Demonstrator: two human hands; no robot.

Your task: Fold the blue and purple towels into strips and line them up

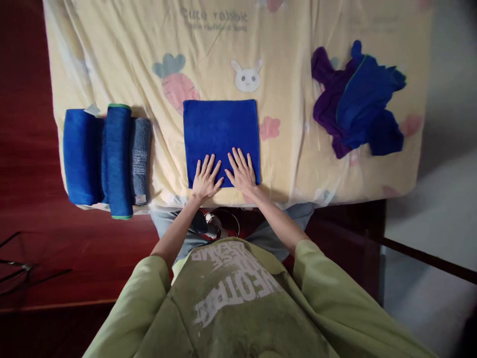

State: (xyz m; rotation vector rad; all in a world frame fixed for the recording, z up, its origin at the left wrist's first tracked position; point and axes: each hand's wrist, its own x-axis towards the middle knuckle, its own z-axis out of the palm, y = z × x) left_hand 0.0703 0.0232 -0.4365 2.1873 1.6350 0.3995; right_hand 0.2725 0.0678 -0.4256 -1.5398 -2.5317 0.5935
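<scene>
A square blue towel (220, 127) lies spread flat in front of me, on a yellow sheet with rabbit and carrot prints. My left hand (204, 178) rests on its near left corner, fingers spread. Near the opposite front corner, my right hand (241, 171) also lies flat on the cloth with its fingers apart. Neither hand grips anything; both palms cover parts of the towel's near edge.
Several rolled towels stand side by side at the left: a bright blue roll (80, 156), a darker blue one with green ends (119, 161) and a grey one (140, 159). A crumpled heap of blue and purple cloths (359, 104) lies at the right on the sheet (286, 59).
</scene>
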